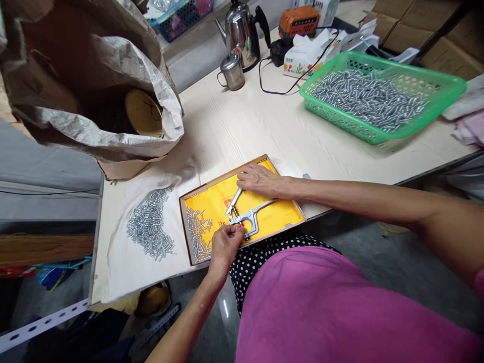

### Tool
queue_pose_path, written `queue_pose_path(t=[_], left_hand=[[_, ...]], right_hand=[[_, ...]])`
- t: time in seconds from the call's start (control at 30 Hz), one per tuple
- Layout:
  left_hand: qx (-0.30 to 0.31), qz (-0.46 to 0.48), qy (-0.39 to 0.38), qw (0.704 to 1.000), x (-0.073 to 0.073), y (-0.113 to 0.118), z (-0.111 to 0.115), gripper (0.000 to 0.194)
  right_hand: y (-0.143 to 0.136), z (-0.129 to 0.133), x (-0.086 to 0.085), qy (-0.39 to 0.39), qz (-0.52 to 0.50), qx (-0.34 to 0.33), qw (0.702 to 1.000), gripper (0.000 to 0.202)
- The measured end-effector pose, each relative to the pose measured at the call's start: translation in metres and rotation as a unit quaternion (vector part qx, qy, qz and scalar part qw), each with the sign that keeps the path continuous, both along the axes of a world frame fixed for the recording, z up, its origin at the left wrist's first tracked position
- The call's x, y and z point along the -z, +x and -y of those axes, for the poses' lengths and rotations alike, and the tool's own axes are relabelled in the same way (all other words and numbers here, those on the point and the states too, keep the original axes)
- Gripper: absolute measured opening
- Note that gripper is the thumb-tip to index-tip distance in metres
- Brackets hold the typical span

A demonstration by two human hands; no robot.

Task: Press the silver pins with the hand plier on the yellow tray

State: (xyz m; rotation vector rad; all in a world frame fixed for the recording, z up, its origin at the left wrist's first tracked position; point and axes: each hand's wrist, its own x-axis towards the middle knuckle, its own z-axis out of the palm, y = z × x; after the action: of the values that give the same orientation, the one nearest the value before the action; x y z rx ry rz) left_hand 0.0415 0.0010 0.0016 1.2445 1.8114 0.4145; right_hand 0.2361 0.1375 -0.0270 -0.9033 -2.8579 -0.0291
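A shallow tray (183, 212) with a yellow lining sits at the table's front edge. On it lies a grey metal hand tool (249, 216) with two handles and a spring. My right hand (257, 180) has its fingers curled over the end of the upper handle. At the tool's jaw, beside a small red part, my left hand (227, 241) is pinched; what its fingertips hold is too small to make out. Small metal pins (197, 233) are scattered in the tray's left end.
Left of the tray, a pile of metal pins (150, 224) lies on white cloth. A large open sack (124, 65) stands behind it. A green basket (340, 121) of metal pins is at the right. Further back are a kettle (242, 33), a metal cup (232, 73) and an orange battery (298, 21).
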Motion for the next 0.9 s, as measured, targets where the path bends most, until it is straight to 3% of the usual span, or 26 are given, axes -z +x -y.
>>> queue_pose_path(t=[0.27, 0.5, 0.73, 0.9], left_hand=[[0.041, -0.057, -0.003, 0.998, -0.008, 0.007, -0.002, 0.025], [0.033, -0.071, 0.007, 0.997, -0.008, 0.013, 0.002, 0.027], [0.039, -0.095, 0.016, 0.995, -0.009, 0.018, 0.002, 0.024], [0.044, -0.082, 0.019, 0.995, -0.013, 0.021, 0.003, 0.026]], right_hand=[[0.019, 0.017, -0.001, 0.02, 0.01, 0.026, 0.999, 0.027], [0.012, 0.017, 0.003, -0.003, -0.004, 0.07, 0.998, 0.018], [0.018, 0.0, -0.005, -0.003, 0.009, 0.0, 1.0, 0.024], [0.018, -0.003, -0.005, 0.014, 0.009, -0.002, 1.0, 0.025]])
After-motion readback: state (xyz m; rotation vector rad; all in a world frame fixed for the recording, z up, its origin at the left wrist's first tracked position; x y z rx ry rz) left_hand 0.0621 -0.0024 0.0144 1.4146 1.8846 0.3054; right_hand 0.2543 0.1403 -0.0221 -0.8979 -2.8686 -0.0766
